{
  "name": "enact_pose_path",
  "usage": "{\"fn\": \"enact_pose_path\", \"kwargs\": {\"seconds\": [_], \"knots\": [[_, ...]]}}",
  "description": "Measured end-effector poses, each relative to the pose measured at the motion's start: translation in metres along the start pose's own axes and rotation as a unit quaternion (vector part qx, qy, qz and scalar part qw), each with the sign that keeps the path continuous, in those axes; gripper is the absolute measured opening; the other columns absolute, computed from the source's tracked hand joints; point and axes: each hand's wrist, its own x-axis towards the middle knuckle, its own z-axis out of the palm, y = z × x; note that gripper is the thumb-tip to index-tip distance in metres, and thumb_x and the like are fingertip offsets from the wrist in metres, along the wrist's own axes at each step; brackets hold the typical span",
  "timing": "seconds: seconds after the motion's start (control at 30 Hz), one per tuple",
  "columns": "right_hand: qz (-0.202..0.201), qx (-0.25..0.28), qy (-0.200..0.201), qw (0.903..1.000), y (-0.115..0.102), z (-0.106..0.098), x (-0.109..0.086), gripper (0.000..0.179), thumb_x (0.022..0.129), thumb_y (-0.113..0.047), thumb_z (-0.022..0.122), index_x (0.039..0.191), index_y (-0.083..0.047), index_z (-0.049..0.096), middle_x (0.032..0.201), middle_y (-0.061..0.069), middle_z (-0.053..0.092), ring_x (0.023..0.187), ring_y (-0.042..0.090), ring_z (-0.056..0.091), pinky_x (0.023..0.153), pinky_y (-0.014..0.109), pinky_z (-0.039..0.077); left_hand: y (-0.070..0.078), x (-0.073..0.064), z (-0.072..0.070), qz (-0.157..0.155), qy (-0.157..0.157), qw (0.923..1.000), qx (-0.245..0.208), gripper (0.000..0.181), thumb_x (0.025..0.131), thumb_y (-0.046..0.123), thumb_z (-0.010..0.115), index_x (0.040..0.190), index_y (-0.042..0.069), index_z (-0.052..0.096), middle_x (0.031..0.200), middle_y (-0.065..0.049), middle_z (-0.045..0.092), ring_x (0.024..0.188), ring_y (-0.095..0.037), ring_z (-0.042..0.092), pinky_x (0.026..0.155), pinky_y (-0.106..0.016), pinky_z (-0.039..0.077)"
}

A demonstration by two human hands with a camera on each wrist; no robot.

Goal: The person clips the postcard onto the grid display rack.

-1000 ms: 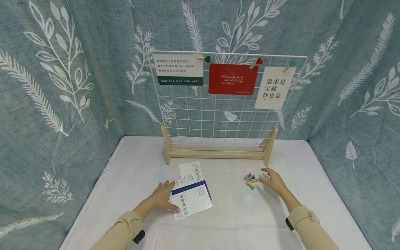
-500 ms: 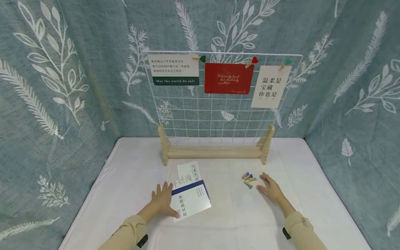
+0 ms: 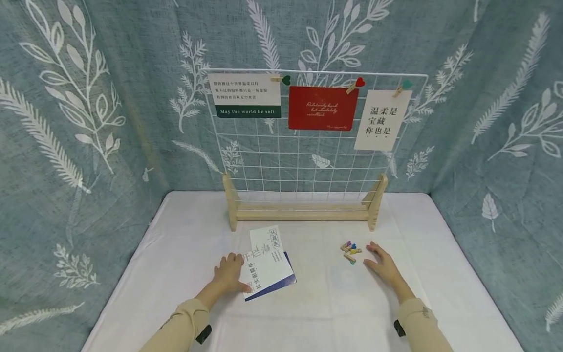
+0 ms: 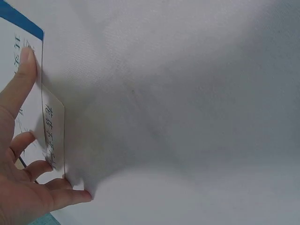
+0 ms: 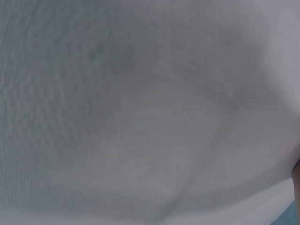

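Note:
My left hand (image 3: 228, 275) lies spread at the left side of a small pile of cards. Its thumb touches the top white card (image 3: 272, 268), which bears printed Chinese characters. Beneath that card, a blue edge of another card (image 3: 274, 288) shows, and a further white card (image 3: 260, 235) sticks out behind. In the left wrist view, the other fingers reach over the cards' edges, close to a lower white card (image 4: 55, 122). My right hand (image 3: 387, 268) rests with parted fingers just right of several small wooden clothespins (image 3: 349, 258) with coloured hearts, holding nothing.
A white wire grid on a wooden stand (image 3: 303, 215) stands at the back. Clipped to it hang a green-and-white card (image 3: 246, 95), a red card (image 3: 323, 115) and a white card (image 3: 382, 122). Patterned curtains enclose the white-covered table (image 3: 321, 322).
The top white card has slid away from me over the blue one, so the blue strip now shows at its near side. My left fingers have bent slightly. The right hand stays by the clothespins.

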Motion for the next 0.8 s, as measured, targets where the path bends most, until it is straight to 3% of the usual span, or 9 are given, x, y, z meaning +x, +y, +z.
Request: {"fn": "enact_pose_path", "kwargs": {"seconds": [0.2, 0.43, 0.67, 0.8], "knots": [[-0.013, 0.005, 0.008, 0.9999, 0.0, 0.001, -0.001, 0.05, 0.09, -0.009, 0.06, 0.131, 0.014, 0.041, 0.147, 0.034, 0.023, 0.139, 0.049, 0.015, 0.115, 0.057, 0.01, 0.004, 0.001, -0.001, -0.024, 0.004, 0.9994, -0.023, 0.077, 0.053, 0.027, 0.09, 0.11, -0.003, 0.048, 0.106, -0.023, 0.049, 0.098, -0.04, 0.047, 0.085, -0.066, 0.041], [-0.007, 0.01, 0.023, 0.9997, -0.004, 0.005, 0.001, 0.047, 0.089, -0.008, 0.06, 0.128, 0.013, 0.044, 0.147, 0.034, 0.023, 0.138, 0.05, 0.015, 0.114, 0.058, 0.009, 0.001, 0.006, 0.004, -0.031, 0.007, 0.9991, -0.029, 0.079, 0.053, 0.028, 0.09, 0.113, -0.003, 0.047, 0.111, -0.025, 0.049, 0.102, -0.042, 0.047, 0.088, -0.069, 0.039], [0.022, 0.004, -0.008, 0.9997, -0.006, 0.01, 0.003, 0.048, 0.088, -0.011, 0.063, 0.128, 0.008, 0.045, 0.149, 0.033, 0.017, 0.14, 0.051, 0.001, 0.114, 0.061, 0.0, -0.002, 0.003, 0.005, -0.025, 0.016, 0.999, -0.034, 0.084, 0.051, 0.03, 0.091, 0.114, -0.005, 0.048, 0.113, -0.028, 0.049, 0.105, -0.047, 0.047, 0.088, -0.071, 0.038], [0.001, 0.007, 0.008, 0.9999, -0.006, 0.011, 0.002, 0.04, 0.085, -0.007, 0.066, 0.119, 0.007, 0.051, 0.147, 0.036, 0.019, 0.138, 0.055, 0.003, 0.112, 0.064, -0.001, -0.001, 0.003, 0.004, -0.021, 0.023, 0.9987, -0.041, 0.083, 0.05, 0.03, 0.09, 0.113, -0.005, 0.048, 0.113, -0.028, 0.049, 0.106, -0.047, 0.047, 0.089, -0.072, 0.037]]}}
